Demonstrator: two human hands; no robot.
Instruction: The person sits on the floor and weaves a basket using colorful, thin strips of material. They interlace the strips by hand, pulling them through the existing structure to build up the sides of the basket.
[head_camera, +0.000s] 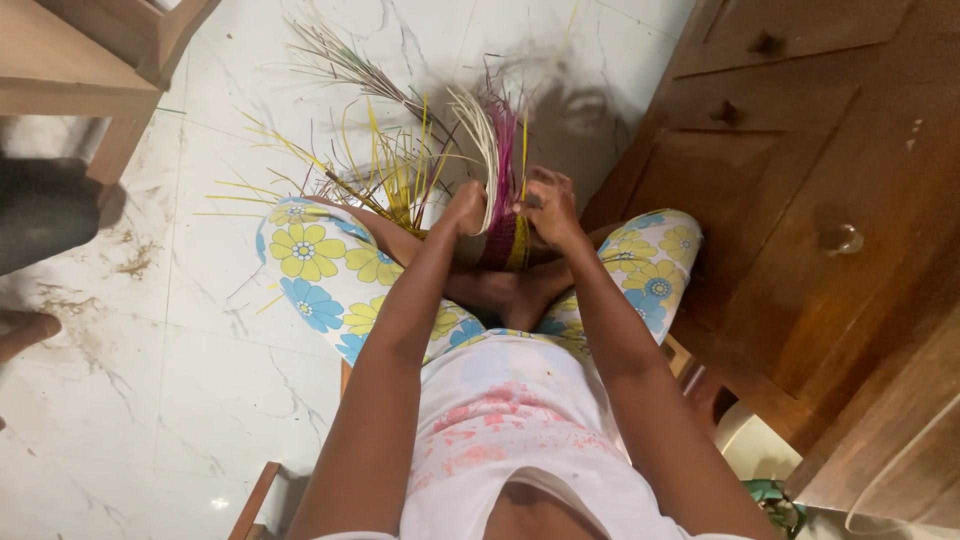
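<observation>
Both hands close on a half-woven basket (503, 240) above the feet: left hand (466, 208) pinches white strips (484, 150), right hand (547, 205) curls around the rim. Light, springy and bendable, it looks best held at the tight woven band, not the loose yellow strands (385, 165).

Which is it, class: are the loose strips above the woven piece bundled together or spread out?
Spread out. The strips fan in many directions over the floor, above the woven piece gripped by the left hand and right hand.
</observation>
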